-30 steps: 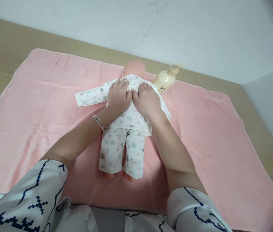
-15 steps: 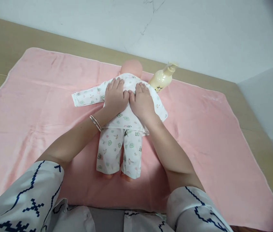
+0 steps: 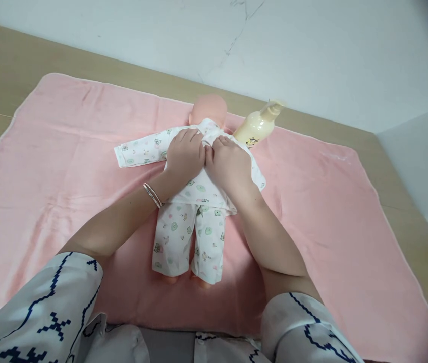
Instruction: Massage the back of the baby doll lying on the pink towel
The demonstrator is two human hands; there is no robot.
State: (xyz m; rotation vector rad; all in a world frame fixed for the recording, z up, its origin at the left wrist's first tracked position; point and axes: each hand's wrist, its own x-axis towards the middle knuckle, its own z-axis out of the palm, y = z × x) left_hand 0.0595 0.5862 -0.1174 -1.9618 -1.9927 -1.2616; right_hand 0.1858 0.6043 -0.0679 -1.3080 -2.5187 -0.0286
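A baby doll lies on a pink blanket, head toward the wall, dressed in a white printed shirt and matching trousers. My left hand, a silver bangle on its wrist, rests on the doll's chest with its fingers curled into the shirt fabric near the collar. My right hand lies right beside it, thumbs touching, its fingers also bent and gripping the shirt below the neck. The doll's one sleeve stretches out flat to the left.
A cream pump bottle lies tilted on the blanket just right of the doll's head. The blanket covers a wooden table that meets a white wall at the back. My patterned white sleeves fill the bottom edge.
Both hands' fingers have gone from lying flat on the doll's chest to curling and bunching the shirt fabric near the collar. The view shifted slightly.
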